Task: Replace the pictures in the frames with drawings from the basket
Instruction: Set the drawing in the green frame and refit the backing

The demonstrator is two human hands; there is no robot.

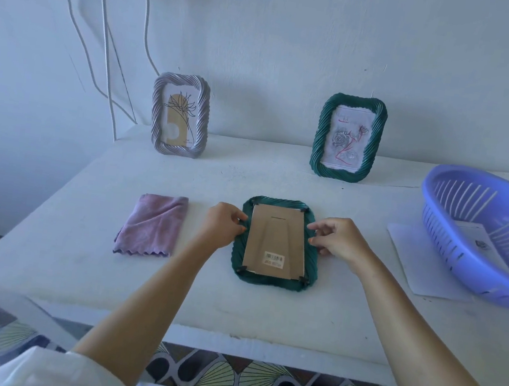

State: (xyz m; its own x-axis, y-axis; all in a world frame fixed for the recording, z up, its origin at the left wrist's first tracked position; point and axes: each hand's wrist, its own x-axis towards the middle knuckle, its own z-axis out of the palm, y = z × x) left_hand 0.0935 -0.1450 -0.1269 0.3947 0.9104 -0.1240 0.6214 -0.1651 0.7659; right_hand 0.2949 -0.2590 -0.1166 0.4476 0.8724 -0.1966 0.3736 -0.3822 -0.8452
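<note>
**Getting the Back Off the Green Frame**

I am working on the green frame [271, 281]. It is lying face down on the white counter [201, 298], in the middle and near me. It is lying that way so that its brown back board [276, 237] is facing up and I can get at it.

My left grip [222, 224] is holding the left edge of the frame, with the fingers curled in on it. My right grip [337, 238] is touching the right edge with curled fingertips. I cannot tell if it is pinching or only touching. I think both sides are being held so that the frame is not sliding about.

Small black clips [243, 268] are sitting at the corners of the board. I think I need to turn them before the board can come out.

The purple basket [462, 266] is sitting on the right, and a paper [472, 238] is lying inside it. That looks like the next drawing.

Far back, a grey frame [157, 110] is standing on the left, showing a printed flower. A second green frame [321, 137] is standing on the right, showing a rose drawing, so that one looks done. A pink cloth [151, 225] is lying just left of my left grip.
</note>
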